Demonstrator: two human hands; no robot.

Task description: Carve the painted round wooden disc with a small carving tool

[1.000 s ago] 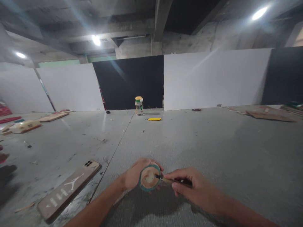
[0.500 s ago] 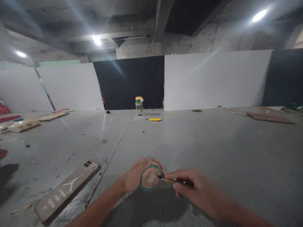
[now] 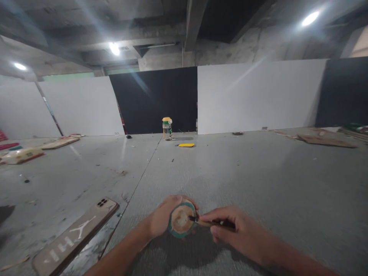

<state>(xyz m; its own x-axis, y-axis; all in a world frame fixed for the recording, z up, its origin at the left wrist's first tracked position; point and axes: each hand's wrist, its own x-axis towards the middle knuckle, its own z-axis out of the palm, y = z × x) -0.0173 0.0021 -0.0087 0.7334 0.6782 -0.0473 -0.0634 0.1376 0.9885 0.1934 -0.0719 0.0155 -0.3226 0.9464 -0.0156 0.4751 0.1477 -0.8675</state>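
Curled around the far left side of a small round piece with a teal rim, my left hand keeps it tilted toward me. Its inner face is beige and orange, with a pale patch in the middle; whether it is hollow or flat I cannot tell. In my right hand is a thin wooden-handled paintbrush, pinched between thumb and fingers. The brush's dark tip meets the right part of the inner face.
A phone in a brown case lies at the left. Farther off are a yellow box cutter and a yellow-lidded bottle. Boards lie at the far right; a plastic pack is at the left. Upright panels line the back.
The view has shifted slightly to the right. The brush still touches the inner face of the round piece, and both hands keep their hold with little movement.
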